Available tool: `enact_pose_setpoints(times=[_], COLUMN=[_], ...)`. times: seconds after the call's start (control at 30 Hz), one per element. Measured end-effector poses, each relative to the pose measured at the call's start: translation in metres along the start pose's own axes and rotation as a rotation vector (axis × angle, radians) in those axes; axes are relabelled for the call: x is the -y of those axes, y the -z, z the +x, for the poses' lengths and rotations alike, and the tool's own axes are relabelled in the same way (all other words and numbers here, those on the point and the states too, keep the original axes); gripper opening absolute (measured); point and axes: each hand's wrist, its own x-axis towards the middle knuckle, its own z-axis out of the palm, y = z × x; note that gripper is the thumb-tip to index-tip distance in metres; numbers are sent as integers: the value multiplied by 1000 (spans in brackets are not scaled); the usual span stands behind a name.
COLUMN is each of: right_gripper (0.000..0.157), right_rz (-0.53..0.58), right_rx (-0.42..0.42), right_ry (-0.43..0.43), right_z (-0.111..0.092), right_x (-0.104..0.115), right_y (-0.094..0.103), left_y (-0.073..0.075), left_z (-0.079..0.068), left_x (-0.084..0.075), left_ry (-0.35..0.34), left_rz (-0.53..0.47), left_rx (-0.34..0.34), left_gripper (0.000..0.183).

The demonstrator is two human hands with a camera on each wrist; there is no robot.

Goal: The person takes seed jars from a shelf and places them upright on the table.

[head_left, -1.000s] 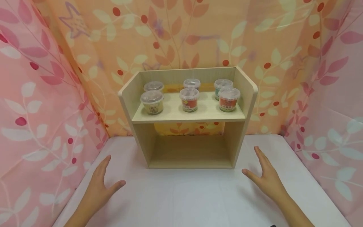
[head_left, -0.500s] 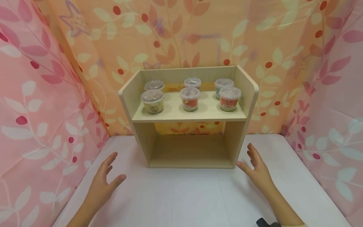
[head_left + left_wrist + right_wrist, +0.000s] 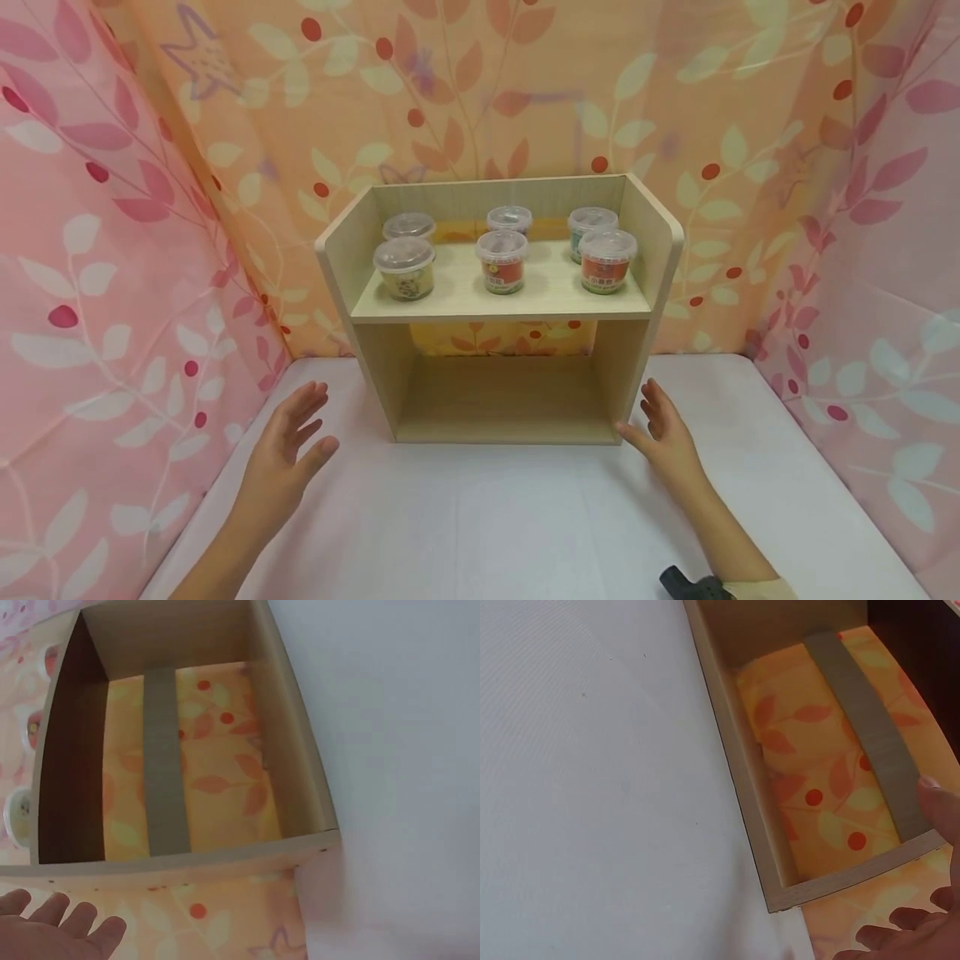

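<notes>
Both hands have crept inward since the earlier frames, the right hand point(image 3: 670, 450) sliding in the further, right up to the side of the pale wooden shelf unit point(image 3: 502, 317), the left hand point(image 3: 276, 467) rising a touch on the other flank. Nothing in either grip: on each hand the thumb stands apart from the fingers, palms turned towards one another, the unit between them. And it's close on the right! That thumb overlaps the unit's lower front corner in the head view, though whether it touches, one can't tell. Over to the left wrist view, fingertips sit just beside the side panel, contact again impossible to call.

Shelf unit upright, centre stage, on the white tabletop point(image 3: 495, 517), orange leafy backdrop point(image 3: 480, 100) behind. Six clear-lidded tubs up on its upper board, two rows of three: yellow tub point(image 3: 408, 282) front left, two red-labelled tubs point(image 3: 503, 273) at front centre and front right, a teal tub point(image 3: 577, 243) back right, the other back pair partly hidden. Below, the wrist views catch a wooden slat point(image 3: 166, 765) crossing the open back. Down by the right wrist, a dark device point(image 3: 693, 587) against a beige sleeve point(image 3: 759, 590).
</notes>
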Motion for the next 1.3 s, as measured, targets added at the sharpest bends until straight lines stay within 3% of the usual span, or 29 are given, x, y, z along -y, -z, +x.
enact_pose_setpoints(times=[0.2, 0.43, 0.83, 1.03, 1.3], right_gripper=[99, 92, 90, 89, 81], right_rz=[82, 204, 241, 245, 271], right_rx=[9, 43, 74, 82, 76], right_ry=[-33, -64, -135, -125, -123], right_z=[3, 5, 3, 2, 4], right_x=[-5, -14, -31, -34, -37], right_y=[-7, -15, -20, -23, -24], left_y=[-2, -5, -9, -10, -14], left_z=[7, 24, 61, 91, 137], left_x=[-17, -42, -92, -114, -131], left_ry=[1, -48, -78, -84, -284], left_rz=[-59, -80, 184, 296, 392], left_rx=[11, 37, 52, 72, 83], left_gripper=[76, 72, 78, 74, 68])
